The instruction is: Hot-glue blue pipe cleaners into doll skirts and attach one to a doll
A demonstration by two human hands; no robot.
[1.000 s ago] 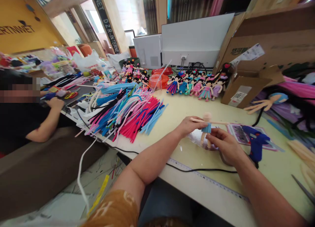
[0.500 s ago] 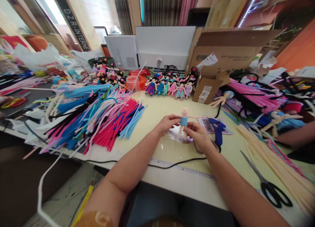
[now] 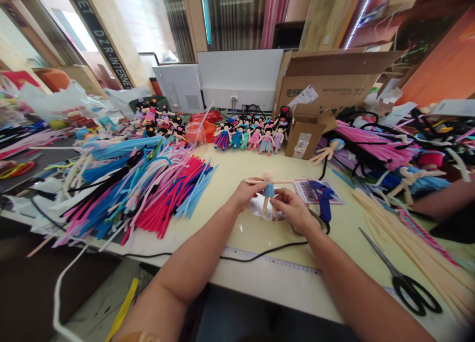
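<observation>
My left hand point(image 3: 245, 194) pinches the small blue-skirted doll point(image 3: 268, 189) by its side, my right hand point(image 3: 295, 209) gripping low by a leg, just right of the frame's centre. Too hard a squeeze could bend the limbs or crush the skirt. The black cord point(image 3: 274, 251) runs across the lower middle; if my forearm snagged it, it might drag the blue glue gun point(image 3: 324, 203), right of centre. Farther off, finished-looking dolls point(image 3: 256, 136) crowd the upper middle.
</observation>
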